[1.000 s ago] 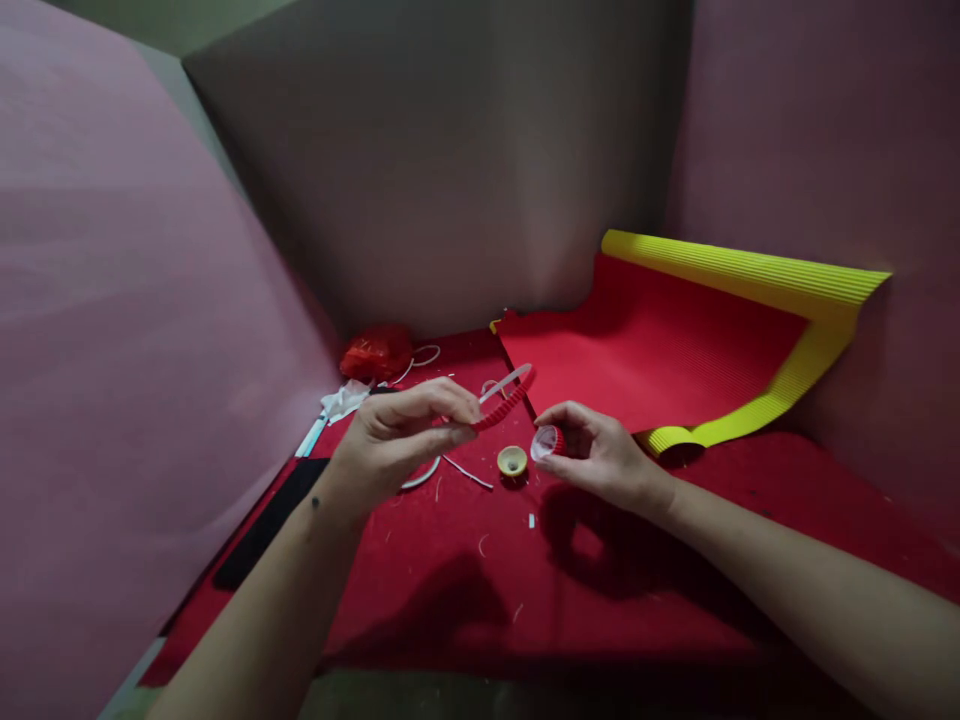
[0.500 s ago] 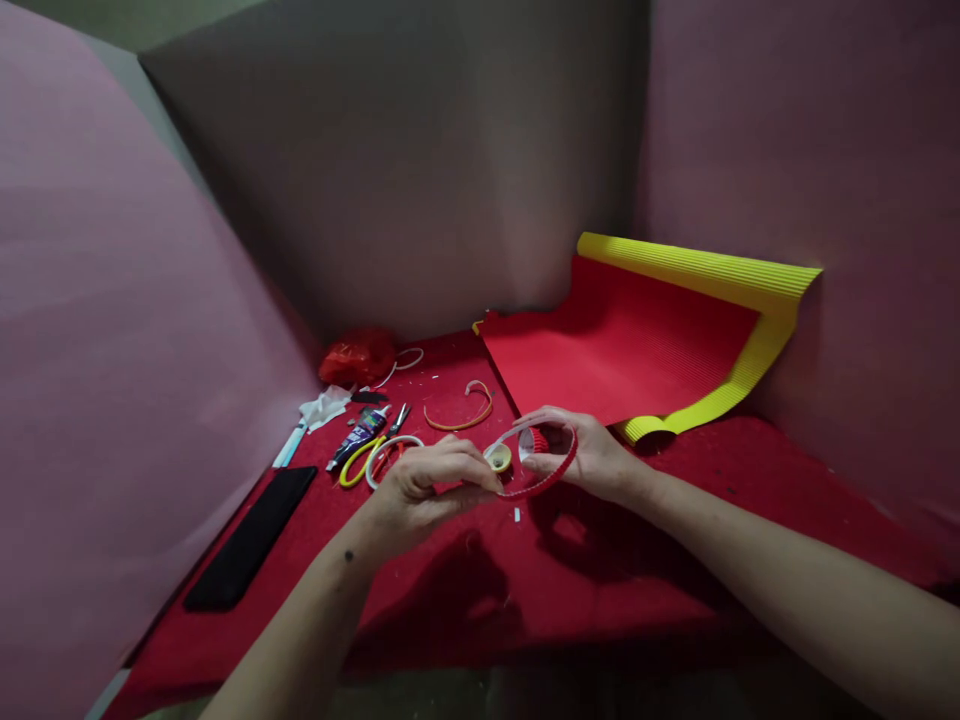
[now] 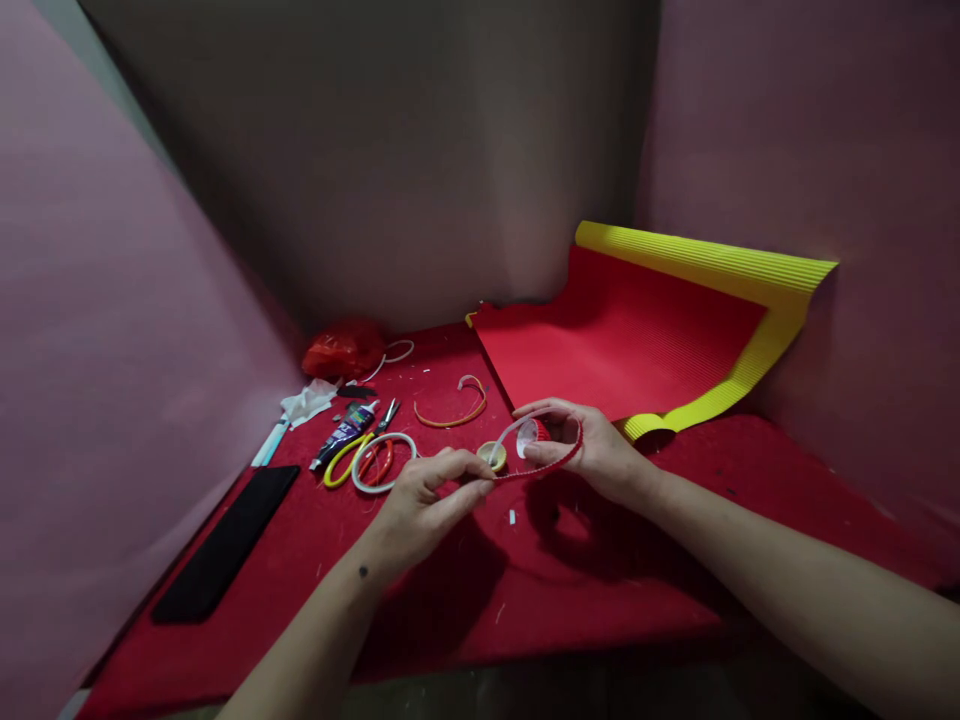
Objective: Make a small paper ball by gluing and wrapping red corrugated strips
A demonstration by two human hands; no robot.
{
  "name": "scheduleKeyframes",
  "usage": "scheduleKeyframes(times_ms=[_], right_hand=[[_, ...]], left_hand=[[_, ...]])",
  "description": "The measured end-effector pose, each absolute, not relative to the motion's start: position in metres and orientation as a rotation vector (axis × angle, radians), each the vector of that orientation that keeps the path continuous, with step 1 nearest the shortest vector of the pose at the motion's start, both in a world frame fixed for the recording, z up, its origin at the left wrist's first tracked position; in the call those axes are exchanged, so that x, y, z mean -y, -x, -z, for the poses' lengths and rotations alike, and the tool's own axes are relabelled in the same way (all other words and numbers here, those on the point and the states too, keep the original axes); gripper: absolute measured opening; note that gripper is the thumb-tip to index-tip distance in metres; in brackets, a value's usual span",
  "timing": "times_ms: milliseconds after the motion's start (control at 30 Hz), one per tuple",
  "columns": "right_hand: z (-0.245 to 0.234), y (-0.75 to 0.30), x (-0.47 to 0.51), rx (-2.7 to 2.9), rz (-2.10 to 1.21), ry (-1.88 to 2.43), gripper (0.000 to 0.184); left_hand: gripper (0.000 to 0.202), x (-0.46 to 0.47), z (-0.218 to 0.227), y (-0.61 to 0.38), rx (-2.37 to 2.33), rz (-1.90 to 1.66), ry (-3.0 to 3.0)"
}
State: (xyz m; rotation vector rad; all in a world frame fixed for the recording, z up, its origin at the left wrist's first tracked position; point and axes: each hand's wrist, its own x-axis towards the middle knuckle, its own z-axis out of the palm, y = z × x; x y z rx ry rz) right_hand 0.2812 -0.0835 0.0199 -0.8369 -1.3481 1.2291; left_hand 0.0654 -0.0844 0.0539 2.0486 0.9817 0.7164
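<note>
A thin curved band [image 3: 551,467] is held up between my hands, red and ridged along its near side and whitish on its far side. My left hand [image 3: 427,495] pinches its near left end between thumb and fingertips. With my right hand [image 3: 600,455] I grip the band's right side, along with a small red ridged roll [image 3: 531,434] that shows a white face. The palm hides part of both. Just behind the left fingertips, a small cream-coloured round piece [image 3: 493,457] is on the table.
Scissors [image 3: 349,462], a white ring [image 3: 385,489], a glue tube [image 3: 343,436] and a black flat case [image 3: 225,550] lie left. An orange curved strip [image 3: 450,423] and a red plastic bag [image 3: 343,348] are farther back. Red and yellow corrugated sheets [image 3: 622,330] spread at the right.
My left hand has shifted slightly left and the band's near side looks straighter. The right hand keeps its grip. The whole view has moved a little.
</note>
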Motion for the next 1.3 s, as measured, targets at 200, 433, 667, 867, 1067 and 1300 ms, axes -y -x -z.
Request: scheduleKeyframes(times_ms=[200, 433, 667, 867, 1067, 1300], right_hand=[[-0.019, -0.281, 0.083, 1.177, -1.363, 0.768, 0.035], [-0.017, -0.281, 0.083, 1.145, -1.418, 0.716, 0.033], [-0.015, -0.279, 0.083, 1.111, -1.416, 0.731, 0.042], [-0.015, -0.281, 0.084, 1.225, -1.423, 0.776, 0.031], [-0.015, -0.278, 0.085, 1.316, -1.429, 0.895, 0.036], [-0.017, -0.276, 0.088, 1.367, -1.442, 0.867, 0.032]], left_hand=[[0.010, 0.082, -0.044, -0.063, -1.004, -0.747, -1.886], [0.008, 0.077, -0.053, -0.060, -0.986, -0.857, -1.742], [0.006, 0.049, -0.107, -0.049, -0.921, -1.313, -1.635], [0.013, -0.010, -0.123, -0.035, -1.038, -1.620, -1.703], [0.013, -0.078, -0.106, -0.010, -1.332, -1.719, -1.812], [0.021, -0.131, -0.071, 0.008, -1.641, -1.530, -2.061]])
